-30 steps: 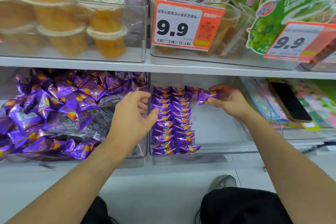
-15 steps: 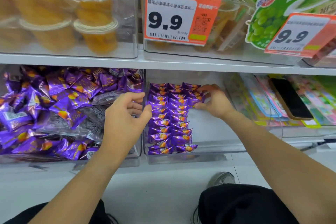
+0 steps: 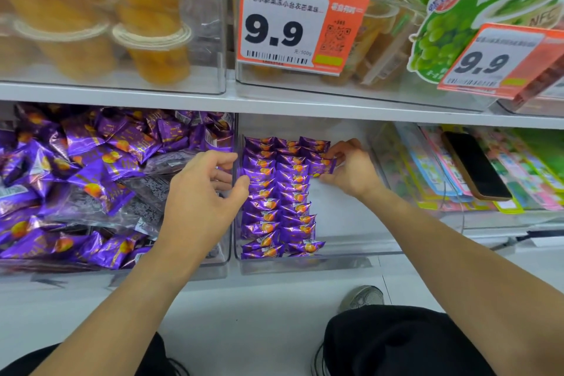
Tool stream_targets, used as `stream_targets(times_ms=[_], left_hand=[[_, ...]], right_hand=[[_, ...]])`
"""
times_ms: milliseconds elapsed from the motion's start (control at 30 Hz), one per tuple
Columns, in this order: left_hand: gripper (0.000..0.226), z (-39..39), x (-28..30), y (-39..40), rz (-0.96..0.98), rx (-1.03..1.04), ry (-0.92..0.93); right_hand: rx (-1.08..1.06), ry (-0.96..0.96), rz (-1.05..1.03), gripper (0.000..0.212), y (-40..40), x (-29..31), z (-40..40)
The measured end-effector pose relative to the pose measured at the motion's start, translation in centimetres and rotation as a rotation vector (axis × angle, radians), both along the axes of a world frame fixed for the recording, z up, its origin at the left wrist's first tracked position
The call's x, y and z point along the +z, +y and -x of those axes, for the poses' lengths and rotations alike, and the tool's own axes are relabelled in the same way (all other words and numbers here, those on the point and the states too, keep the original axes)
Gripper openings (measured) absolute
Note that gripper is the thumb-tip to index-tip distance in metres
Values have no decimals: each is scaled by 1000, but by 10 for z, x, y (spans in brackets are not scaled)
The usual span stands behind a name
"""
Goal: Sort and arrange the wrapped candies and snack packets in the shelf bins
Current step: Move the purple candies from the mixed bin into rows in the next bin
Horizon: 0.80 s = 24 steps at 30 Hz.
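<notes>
One small purple foil-wrapped candy with an orange mark [image 3: 324, 167] is pinched between the thumb and curled fingers [image 3: 337, 148] of the right hand [image 3: 351, 169], held at the head of a third column that has barely begun. Just left of those fingers lie two tidy columns of the same purple candies [image 3: 276, 195], overlapping like shingles down the clear plastic bin [image 3: 305, 267]; to the right of them the bin floor is bare. The left hand [image 3: 203, 192] has its fingers [image 3: 224, 159] loosely curled at the clear wall dividing the two bins, thumb over on the sorted side; whether it holds anything cannot be told. Beyond that hand, further left, is the heaped bin of loose purple candies and dark packets [image 3: 91, 180], the likely supply.

To do this placement well, I would lay the candy flat with its orange mark facing up like its neighbours, tuck its edge against the second column, and release only once it sits square, so the rows already laid are not nudged.
</notes>
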<state>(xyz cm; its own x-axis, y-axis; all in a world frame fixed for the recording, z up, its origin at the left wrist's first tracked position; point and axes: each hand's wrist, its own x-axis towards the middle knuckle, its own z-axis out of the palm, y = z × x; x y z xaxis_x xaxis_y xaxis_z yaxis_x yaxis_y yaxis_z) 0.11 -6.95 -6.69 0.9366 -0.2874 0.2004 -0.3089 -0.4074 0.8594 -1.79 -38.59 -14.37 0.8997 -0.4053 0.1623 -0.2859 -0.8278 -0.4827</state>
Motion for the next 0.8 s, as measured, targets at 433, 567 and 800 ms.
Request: stream_targets(times_ms=[433, 567, 800], left_hand=[[32, 1, 1, 0, 10, -10, 0], [31, 1, 2, 2, 15, -27, 1], [8, -7, 25, 43, -95, 48, -178]], right_hand=[[-7, 26, 21, 46, 8, 4, 0], [-29, 36, 16, 51, 7, 12, 5], [11, -236, -254, 12, 89, 81, 37]])
